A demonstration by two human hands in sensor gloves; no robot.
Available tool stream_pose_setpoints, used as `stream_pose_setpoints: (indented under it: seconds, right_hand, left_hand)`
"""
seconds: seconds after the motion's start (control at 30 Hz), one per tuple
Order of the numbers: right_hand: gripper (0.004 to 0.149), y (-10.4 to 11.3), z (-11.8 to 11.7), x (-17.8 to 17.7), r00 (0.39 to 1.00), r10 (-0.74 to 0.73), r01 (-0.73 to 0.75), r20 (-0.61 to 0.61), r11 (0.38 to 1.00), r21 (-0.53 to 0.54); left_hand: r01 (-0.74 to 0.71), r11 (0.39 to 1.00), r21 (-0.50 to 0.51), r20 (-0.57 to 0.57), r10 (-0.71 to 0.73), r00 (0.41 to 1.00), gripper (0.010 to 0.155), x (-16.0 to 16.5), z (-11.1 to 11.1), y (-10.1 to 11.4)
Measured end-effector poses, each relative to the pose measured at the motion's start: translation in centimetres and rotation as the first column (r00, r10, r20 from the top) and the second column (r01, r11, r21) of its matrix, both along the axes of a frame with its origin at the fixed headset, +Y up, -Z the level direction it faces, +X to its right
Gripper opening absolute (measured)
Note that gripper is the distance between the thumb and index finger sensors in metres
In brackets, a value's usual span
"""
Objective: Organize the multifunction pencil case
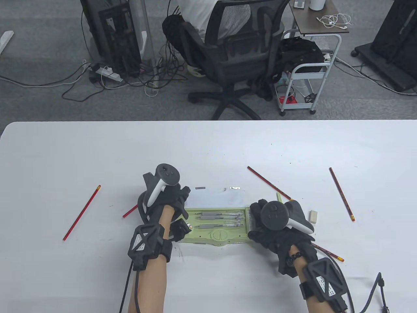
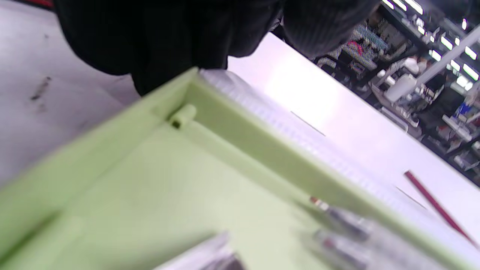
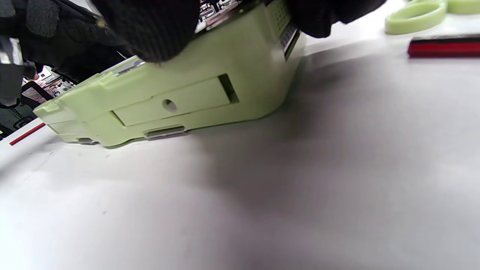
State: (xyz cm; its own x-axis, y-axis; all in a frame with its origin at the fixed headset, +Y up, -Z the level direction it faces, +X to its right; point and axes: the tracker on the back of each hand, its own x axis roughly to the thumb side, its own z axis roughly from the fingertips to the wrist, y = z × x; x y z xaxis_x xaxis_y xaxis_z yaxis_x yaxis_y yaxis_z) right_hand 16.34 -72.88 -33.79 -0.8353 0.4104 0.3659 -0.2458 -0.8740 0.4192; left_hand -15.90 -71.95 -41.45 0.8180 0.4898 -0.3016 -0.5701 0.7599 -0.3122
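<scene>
Left hand (image 1: 169, 199) fingers (image 2: 157, 41) curled over the left end of the green pencil case (image 1: 215, 225); right hand (image 1: 270, 228) fingers (image 3: 150, 30) gripping its right end. Between both sets of fingers, case lying open on the white worktop (image 1: 65, 156), grey pens (image 1: 221, 216) inside. Beyond the right fingers, an eraser (image 1: 312, 216) and red pencils (image 1: 268, 183); out past the left fingers, another red pencil (image 1: 82, 212).

Black office chair (image 1: 228, 55), white wheeled cart (image 1: 306, 84), power strip (image 1: 109, 73) — tangled floor cables (image 1: 163, 75)
</scene>
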Motion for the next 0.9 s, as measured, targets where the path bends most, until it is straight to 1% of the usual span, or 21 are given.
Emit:
stream_pose_setpoints:
  seconds: [0.1, 0.13, 0.2, 0.27, 0.33, 0.53, 0.6, 0.73, 0.9]
  right_hand:
    - [0.086, 0.0, 0.0, 0.0, 1.000, -0.001, 0.001, 0.003, 1.000, -0.003]
    - [0.086, 0.0, 0.0, 0.0, 1.000, 0.000, 0.000, 0.004, 1.000, -0.004]
    - [0.086, 0.0, 0.0, 0.1, 1.000, 0.002, -0.002, 0.006, 1.000, 0.000]
    - [0.086, 0.0, 0.0, 0.1, 1.000, 0.003, -0.003, 0.009, 1.000, 0.008]
    - [0.085, 0.0, 0.0, 0.2, 1.000, 0.000, 0.000, 0.012, 1.000, 0.015]
    - [0.085, 0.0, -0.1, 0.4, 1.000, -0.004, 0.004, 0.019, 1.000, 0.029]
    - [0.085, 0.0, 0.0, 0.5, 1.000, -0.008, 0.007, 0.022, 1.000, 0.031]
    - [0.085, 0.1, -0.1, 0.5, 1.000, -0.011, 0.010, 0.024, 1.000, 0.028]
    - [0.085, 0.0, 0.0, 0.5, 1.000, -0.010, 0.009, 0.021, 1.000, 0.014]
  left_hand:
    - [-0.055, 0.998, 0.036, -0.012, 0.056, 0.998, 0.072, -0.8, 0.1, 0.6]
    - [-0.091, 0.994, 0.062, -0.021, 0.093, 0.995, 0.072, -1.1, 0.3, 0.9]
    - [-0.135, 0.985, 0.111, -0.017, 0.138, 0.990, 0.069, -1.7, 0.7, 1.4]
    - [-0.177, 0.969, 0.172, -0.001, 0.180, 0.984, 0.062, -2.2, 1.3, 1.9]
    - [-0.216, 0.956, 0.197, 0.032, 0.214, 0.976, 0.059, -2.5, 2.0, 2.3]
    - [-0.251, 0.938, 0.238, 0.123, 0.227, 0.966, 0.060, -3.1, 5.2, 3.2]
    - [-0.261, 0.932, 0.250, 0.174, 0.222, 0.959, 0.062, -3.1, 6.6, 3.0]
    - [-0.281, 0.912, 0.298, 0.185, 0.234, 0.954, 0.065, -2.7, 8.8, 2.2]
    - [-0.223, 0.917, 0.329, 0.232, 0.151, 0.961, 0.066, -2.1, 10.4, 0.7]
